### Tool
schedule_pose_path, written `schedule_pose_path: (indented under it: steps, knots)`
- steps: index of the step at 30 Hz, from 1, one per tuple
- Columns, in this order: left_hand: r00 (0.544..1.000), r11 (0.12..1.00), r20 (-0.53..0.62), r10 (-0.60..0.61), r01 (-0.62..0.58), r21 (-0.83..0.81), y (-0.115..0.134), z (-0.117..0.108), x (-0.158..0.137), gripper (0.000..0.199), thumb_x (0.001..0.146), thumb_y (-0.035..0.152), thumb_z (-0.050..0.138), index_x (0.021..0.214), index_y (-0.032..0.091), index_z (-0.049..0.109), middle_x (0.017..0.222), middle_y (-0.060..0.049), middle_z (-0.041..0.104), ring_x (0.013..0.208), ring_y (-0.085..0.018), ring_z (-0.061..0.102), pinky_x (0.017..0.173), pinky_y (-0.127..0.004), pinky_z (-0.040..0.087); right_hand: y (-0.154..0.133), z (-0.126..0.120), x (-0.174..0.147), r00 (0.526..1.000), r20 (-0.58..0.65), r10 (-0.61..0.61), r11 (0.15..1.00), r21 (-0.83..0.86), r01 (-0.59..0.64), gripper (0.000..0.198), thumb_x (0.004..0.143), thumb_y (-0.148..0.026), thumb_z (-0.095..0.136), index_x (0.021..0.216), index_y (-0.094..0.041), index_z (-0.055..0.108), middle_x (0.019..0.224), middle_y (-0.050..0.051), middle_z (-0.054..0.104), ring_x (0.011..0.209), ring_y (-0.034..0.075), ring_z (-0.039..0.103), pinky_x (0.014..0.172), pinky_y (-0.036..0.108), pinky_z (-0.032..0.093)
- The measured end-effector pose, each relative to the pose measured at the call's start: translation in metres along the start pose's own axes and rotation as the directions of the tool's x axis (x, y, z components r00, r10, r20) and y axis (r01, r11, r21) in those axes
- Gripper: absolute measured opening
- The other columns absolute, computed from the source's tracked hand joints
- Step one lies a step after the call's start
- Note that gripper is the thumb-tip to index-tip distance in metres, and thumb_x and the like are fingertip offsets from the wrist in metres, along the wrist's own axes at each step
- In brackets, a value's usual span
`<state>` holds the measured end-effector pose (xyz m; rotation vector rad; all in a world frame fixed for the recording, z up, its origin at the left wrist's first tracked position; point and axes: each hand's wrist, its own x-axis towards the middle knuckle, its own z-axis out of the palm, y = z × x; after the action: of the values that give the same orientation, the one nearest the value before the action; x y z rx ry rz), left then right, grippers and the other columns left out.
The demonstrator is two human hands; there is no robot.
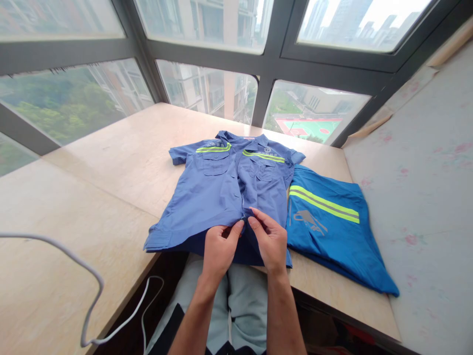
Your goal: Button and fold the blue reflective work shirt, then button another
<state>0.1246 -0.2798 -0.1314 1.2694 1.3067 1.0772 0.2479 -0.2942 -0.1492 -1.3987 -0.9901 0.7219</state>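
Observation:
A blue short-sleeved work shirt [210, 197] with yellow-green reflective strips lies front up, its collar toward the windows. My left hand [221, 244] pinches the shirt's front opening near the bottom hem. Close beside it, my right hand [269, 236] grips the other front edge, thumb and fingers pressed together. Both thumbs meet at a small dark spot, too hidden to tell whether it is a button or a zipper end. The hem is lifted there, showing the darker inside. To the right, touching the shirt's side, is a folded brighter blue garment [328, 236] with a reflective strip.
The pale stone-look sill [92, 197] ends at a front edge above my legs. A white cable [98, 281] loops over that edge at the left. Grey-framed windows [210, 54] stand behind, and a floral-papered wall [424, 222] bounds the right side.

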Motion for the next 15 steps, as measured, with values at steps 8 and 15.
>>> schedule_pose_path:
  steps: [8,15]
  knots:
    - [0.999,1.000,-0.037,0.010,-0.010,0.010,0.0024,0.0001,-0.0004,0.023,0.081,0.037,0.070,0.078,0.016,0.078,0.073,-0.006,0.075,0.066,-0.019,0.067,0.066,-0.026,0.051,-0.0006,-0.0026,-0.0005,0.998,0.015,-0.063,0.997,-0.053,0.063,0.025,0.086,-0.036,0.069,0.107,-0.026,0.078,0.110,0.005,0.076,0.101,0.025,0.072,0.090,0.039,0.059]
    - [0.997,1.000,-0.072,0.006,-0.005,0.008,0.0014,0.0009,-0.0029,0.024,0.080,0.038,0.070,0.072,0.016,0.076,0.072,-0.006,0.074,0.065,-0.019,0.066,0.065,-0.027,0.050,-0.0004,-0.0048,-0.0015,0.996,0.020,-0.090,0.994,-0.054,0.091,0.024,0.086,-0.034,0.069,0.107,-0.027,0.077,0.110,0.004,0.076,0.100,0.024,0.072,0.090,0.039,0.060]
